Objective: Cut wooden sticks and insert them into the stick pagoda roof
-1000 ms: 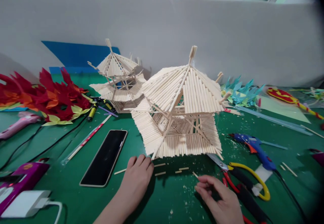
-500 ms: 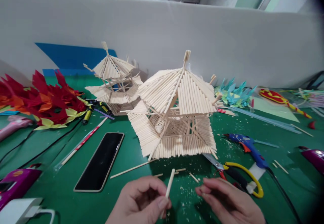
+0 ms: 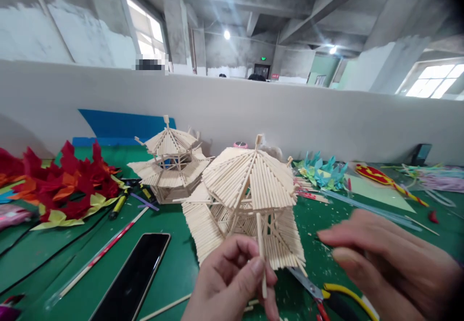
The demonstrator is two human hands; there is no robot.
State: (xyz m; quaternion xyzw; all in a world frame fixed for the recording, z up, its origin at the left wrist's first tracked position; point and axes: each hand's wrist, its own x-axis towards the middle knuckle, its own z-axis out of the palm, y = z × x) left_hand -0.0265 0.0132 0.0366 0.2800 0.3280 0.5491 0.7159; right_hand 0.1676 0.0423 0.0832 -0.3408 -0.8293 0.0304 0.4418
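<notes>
My left hand (image 3: 232, 277) pinches a short pale wooden stick (image 3: 261, 263) between thumb and fingers. The stick points upward in front of a pagoda model made of wooden sticks (image 3: 246, 176), and I cannot tell if it touches it. One side of the model's upper roof has a gap. To the right, my right hand (image 3: 384, 258) is raised above the table with thumb and fingers apart, holding nothing visible. Scissors (image 3: 315, 289) with yellow and black handles lie below it, partly hidden.
A second stick pagoda (image 3: 170, 166) stands behind at left. Red folded paper (image 3: 68, 181), a phone (image 3: 134, 277) and a wrapped stick (image 3: 97, 258) lie on the left. Turquoise paper (image 3: 322, 171) and clear glue sticks (image 3: 369, 210) lie at right. A white partition (image 3: 326, 118) closes the back.
The view has tilted up. My left hand has brought the stick up in front of the pagoda model. My right hand has moved right and up, its fingers wider apart, now covering the blue glue gun.
</notes>
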